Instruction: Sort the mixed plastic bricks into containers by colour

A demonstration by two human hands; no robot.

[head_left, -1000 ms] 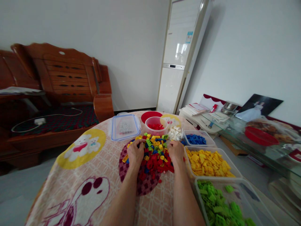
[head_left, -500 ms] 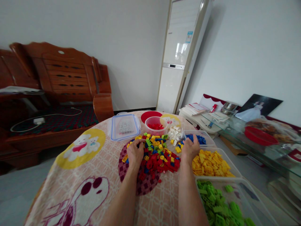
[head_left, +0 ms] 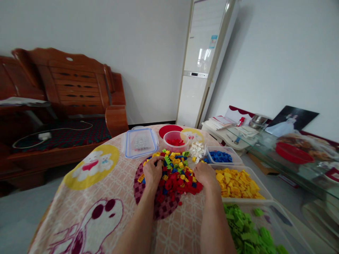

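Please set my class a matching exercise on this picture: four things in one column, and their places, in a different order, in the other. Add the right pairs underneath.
Things
1. Left hand
2. White bricks
3. Right hand
4. Green bricks

Places
A. At the right side of the mixed pile
B. In the clear tub nearest the camera
C. At the left side of the mixed pile
D. Between the round tub and the blue bricks

Right pairs: 1-C, 2-D, 3-A, 4-B
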